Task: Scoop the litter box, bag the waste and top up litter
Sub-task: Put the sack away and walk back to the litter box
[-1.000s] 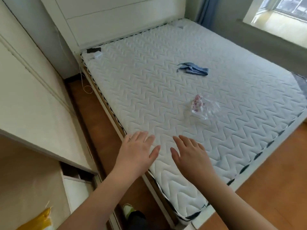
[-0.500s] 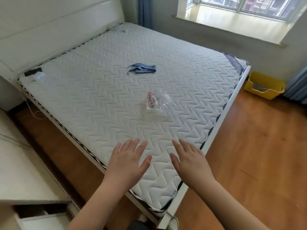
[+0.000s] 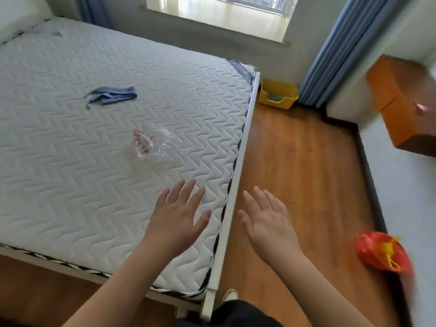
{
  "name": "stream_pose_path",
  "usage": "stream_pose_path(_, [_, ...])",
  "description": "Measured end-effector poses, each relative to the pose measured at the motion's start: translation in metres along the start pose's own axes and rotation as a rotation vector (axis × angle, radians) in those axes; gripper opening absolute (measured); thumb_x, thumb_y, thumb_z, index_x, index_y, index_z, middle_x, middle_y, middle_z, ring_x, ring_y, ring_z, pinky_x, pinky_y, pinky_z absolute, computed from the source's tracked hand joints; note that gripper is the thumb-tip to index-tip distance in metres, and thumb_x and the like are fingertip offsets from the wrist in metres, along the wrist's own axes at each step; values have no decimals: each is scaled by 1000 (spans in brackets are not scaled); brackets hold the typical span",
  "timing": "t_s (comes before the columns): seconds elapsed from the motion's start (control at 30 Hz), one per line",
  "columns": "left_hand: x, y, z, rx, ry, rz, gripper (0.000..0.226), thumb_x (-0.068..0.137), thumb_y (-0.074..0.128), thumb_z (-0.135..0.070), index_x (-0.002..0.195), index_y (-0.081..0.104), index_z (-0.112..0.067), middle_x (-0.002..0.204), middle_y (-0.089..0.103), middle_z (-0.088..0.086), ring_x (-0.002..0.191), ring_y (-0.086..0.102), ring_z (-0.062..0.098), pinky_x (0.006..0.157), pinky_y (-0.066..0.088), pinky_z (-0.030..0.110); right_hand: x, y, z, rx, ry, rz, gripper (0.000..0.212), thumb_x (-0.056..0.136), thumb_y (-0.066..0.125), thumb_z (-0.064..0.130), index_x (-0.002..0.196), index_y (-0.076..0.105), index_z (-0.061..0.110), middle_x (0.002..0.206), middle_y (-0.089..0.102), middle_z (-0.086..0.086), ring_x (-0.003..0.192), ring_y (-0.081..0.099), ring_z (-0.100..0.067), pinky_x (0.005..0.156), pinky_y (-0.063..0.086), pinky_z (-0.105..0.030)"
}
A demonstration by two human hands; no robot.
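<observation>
Both the left hand (image 3: 179,215) and right hand (image 3: 266,220) are held flat, fingers spread, nothing gripped; yellow litter box (image 3: 278,93) sits upper centre on the floor beside the bed (image 3: 70,161), so it is best approached first, clear bag (image 3: 154,141) collected en route.

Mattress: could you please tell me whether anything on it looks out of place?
Yes. A crumpled clear plastic bag and a bunched blue cloth lie loose on the bare mattress, well away from the yellow litter box on the floor by the curtain.
</observation>
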State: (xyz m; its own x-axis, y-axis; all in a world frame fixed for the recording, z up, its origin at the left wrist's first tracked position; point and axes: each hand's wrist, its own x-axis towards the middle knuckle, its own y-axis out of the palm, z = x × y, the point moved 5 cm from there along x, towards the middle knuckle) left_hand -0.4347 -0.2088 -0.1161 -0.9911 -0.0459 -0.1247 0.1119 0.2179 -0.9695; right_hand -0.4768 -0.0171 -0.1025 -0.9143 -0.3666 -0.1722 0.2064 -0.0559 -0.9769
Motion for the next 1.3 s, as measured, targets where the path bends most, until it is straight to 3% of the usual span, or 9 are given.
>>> stream_pose_path(0.2, [13,10,-53,96,134,65,76,86,2,-66,151,24,-34,160,21,-1,149,14,20,119,10,41,-22,3,-56,-15,129,38,84,79,-9,61,151,21,30,161,12,0,148,5,-19,118,2,-37])
stream_pose_path(0.33, [22,10,-97,128,153,41,63,93,17,-61,140,47,-32,145,50,-1,136,43,21,111,32,42,-32,-1,-99,9,189,39,70,90,-1,61,151,15,33,161,7,2,148,1,-16,118,-1,-35])
stream_pose_path(0.43, [35,16,-144,99,217,68,74,87,1,-62,149,32,-34,156,33,-3,145,25,19,118,16,41,-39,-7,-140,46,208,28,74,87,-5,62,151,17,32,161,8,3,148,2,-15,118,0,-35])
stream_pose_path(0.6, [62,29,-243,98,244,60,81,82,-6,-64,150,27,-34,157,29,-4,147,16,17,119,11,39,-58,-10,-235,100,247,59,75,87,-6,64,152,15,32,161,9,3,147,4,-15,118,2,-35])
stream_pose_path(0.73, [83,45,-330,146,299,82,84,78,-14,-64,153,14,-35,162,11,-6,150,-2,16,121,-2,39,-77,-12,-319,113,298,99,74,87,-8,63,152,13,33,161,7,4,148,4,-15,118,3,-35])
stream_pose_path(0.87, [102,55,-397,158,347,87,80,82,-12,-64,153,12,-35,162,11,-7,150,-3,15,121,0,40,-89,-19,-380,134,345,135,59,98,11,56,152,12,32,162,3,3,148,2,-16,118,3,-35])
stream_pose_path(1.07, [124,71,-456,216,415,102,75,87,-8,-64,152,15,-35,162,11,-5,150,-4,16,122,0,42,-81,-30,-437,191,376,117,60,98,13,57,152,19,30,160,15,2,146,13,-16,119,11,-36])
stream_pose_path(1.3, [170,70,-476,213,410,58,71,90,-2,-64,151,18,-34,163,9,-3,150,-7,18,122,2,43,-40,-43,-463,186,319,90,58,99,15,54,151,20,29,159,18,2,146,15,-16,118,13,-36])
